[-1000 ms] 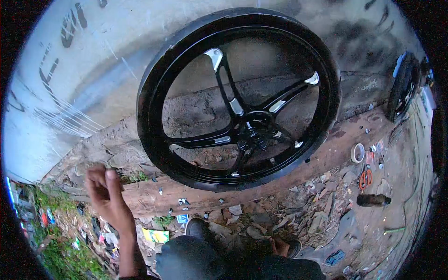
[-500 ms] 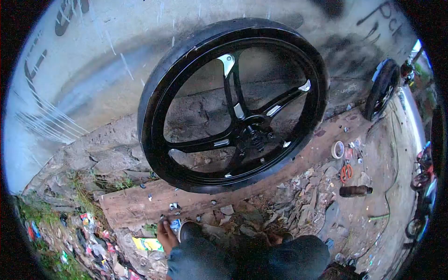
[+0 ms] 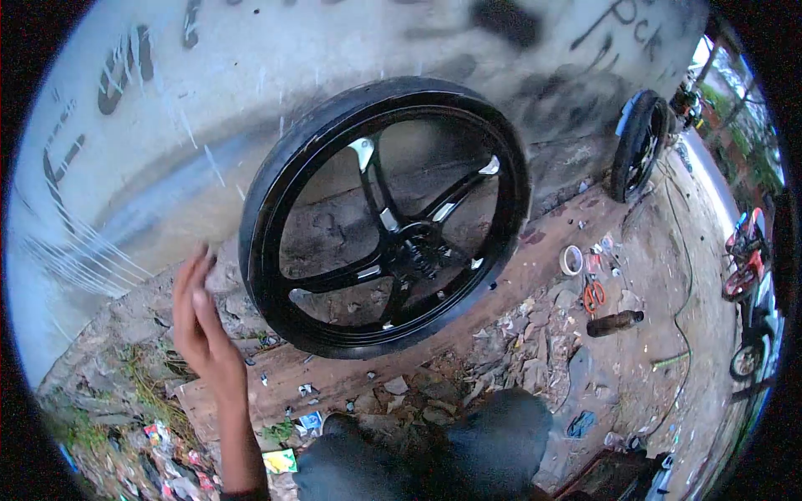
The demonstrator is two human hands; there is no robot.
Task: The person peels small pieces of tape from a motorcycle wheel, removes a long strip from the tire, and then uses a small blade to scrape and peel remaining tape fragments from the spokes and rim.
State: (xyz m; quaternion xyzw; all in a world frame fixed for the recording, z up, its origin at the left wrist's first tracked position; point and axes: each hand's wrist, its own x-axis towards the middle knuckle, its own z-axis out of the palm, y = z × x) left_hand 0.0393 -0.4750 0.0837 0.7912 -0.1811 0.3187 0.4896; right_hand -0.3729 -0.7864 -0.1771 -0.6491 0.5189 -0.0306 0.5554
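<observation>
My left hand [image 3: 205, 330] is raised at the left, its fingers stretched upward, and nothing shows in it. Just to its right is a large black motorcycle wheel [image 3: 380, 209] with its tyre; a small gap separates hand and tyre. The wheel has black spokes with silver patches and leans against the painted wall [image 3: 167, 159]. Its lower edge rests by a long reddish-brown plank or ledge [image 3: 334, 367]. My right hand is out of view. My knees [image 3: 501, 434] are bent at the bottom.
On the ground at the right lie a roll of tape [image 3: 571, 260], orange-handled scissors [image 3: 593, 296] and a dark bottle [image 3: 615, 324]. A second wheel [image 3: 639, 146] leans farther along the wall. Rubble [image 3: 526, 334] and scattered litter [image 3: 171, 463] cover the ground. Motorcycles [image 3: 743, 259] stand far right.
My left hand has risen from beside my knee, up and left to the wheel's left side. The view has shifted, so the wheel appears lower and farther left.
</observation>
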